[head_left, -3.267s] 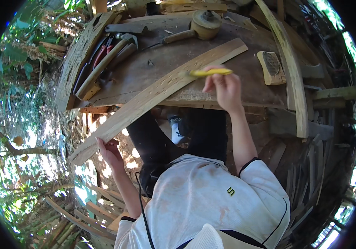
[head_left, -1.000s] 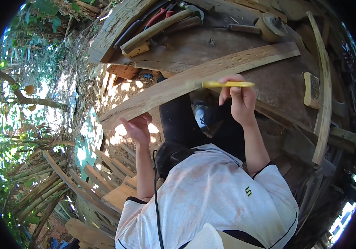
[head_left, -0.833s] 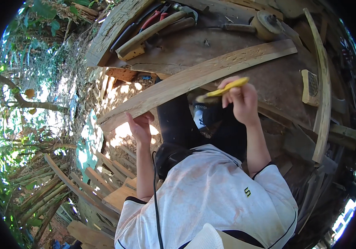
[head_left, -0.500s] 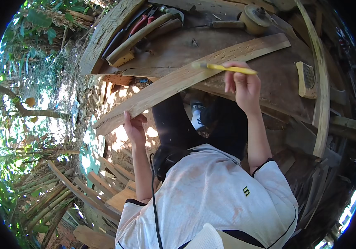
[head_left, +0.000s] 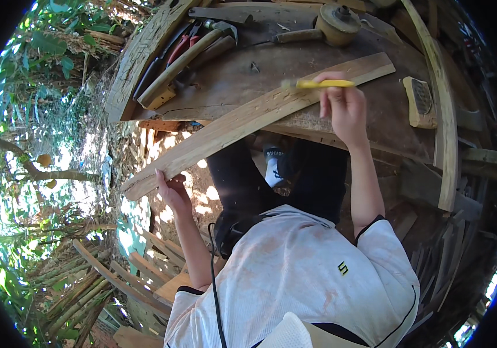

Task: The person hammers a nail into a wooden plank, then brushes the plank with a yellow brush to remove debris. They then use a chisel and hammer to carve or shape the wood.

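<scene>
A long wooden board (head_left: 225,131) slants from low on the left up to the right, its far part over the workbench (head_left: 295,64). Near its left end, my left hand (head_left: 174,193) grips the lower edge with the fingers closed. My right hand (head_left: 347,113) is closed round a slim yellow-handled tool (head_left: 325,84) above the board's right half. The tool's pale tip points left and is smeared by motion; whether it touches the wood I cannot tell.
At the bench's far left lie a wooden-handled hammer (head_left: 182,69) and red-handled pliers (head_left: 182,47). A round wooden mallet (head_left: 338,26) lies at the back. A wooden block with a dark ridged face (head_left: 419,103) and a long curved strip (head_left: 443,116) are on the right.
The yellow-handled tool has moved rightward along the board with my right hand. My left hand and the board's left end sit slightly lower and further left; the whole view has shifted a little.
</scene>
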Tool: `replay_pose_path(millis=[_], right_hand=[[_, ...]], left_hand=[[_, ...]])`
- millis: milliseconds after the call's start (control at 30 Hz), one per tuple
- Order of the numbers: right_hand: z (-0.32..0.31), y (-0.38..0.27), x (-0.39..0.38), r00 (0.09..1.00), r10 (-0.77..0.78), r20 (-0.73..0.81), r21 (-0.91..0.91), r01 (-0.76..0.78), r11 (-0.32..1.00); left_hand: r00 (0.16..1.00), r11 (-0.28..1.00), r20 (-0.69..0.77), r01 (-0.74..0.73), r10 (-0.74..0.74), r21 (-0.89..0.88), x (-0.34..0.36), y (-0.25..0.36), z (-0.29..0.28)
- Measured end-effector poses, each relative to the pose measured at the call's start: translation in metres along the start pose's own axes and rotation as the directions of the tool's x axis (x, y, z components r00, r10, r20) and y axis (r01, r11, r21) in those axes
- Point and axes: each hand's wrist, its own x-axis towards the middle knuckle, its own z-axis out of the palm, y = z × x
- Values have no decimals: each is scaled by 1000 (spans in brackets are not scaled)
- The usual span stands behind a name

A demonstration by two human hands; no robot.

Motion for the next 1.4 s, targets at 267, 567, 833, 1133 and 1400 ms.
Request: replay_pose_path(millis=[267,567,833,1133,1400], right_hand=[[-15,4,-13,994,56,94,54,-61,997],[-39,4,-14,979,163,120,111,-176,978],[-57,12,-5,990,79,-113,15,-78,997],[-89,21,13,976,-77,-205,-212,33,977],[-97,21,22,953,-48,-300,-230,-24,973]], left_hand=[[999,999,-39,0,-2,-50,7,-3,1],[999,999,-47,-13,11,-32,8,0,0],[999,998,-38,-18,15,-65,17,1,-13],[1000,996,-12,-4,3,-86,25,0,-24],[1000,998,2,-14,14,-60,30,3,-35]])
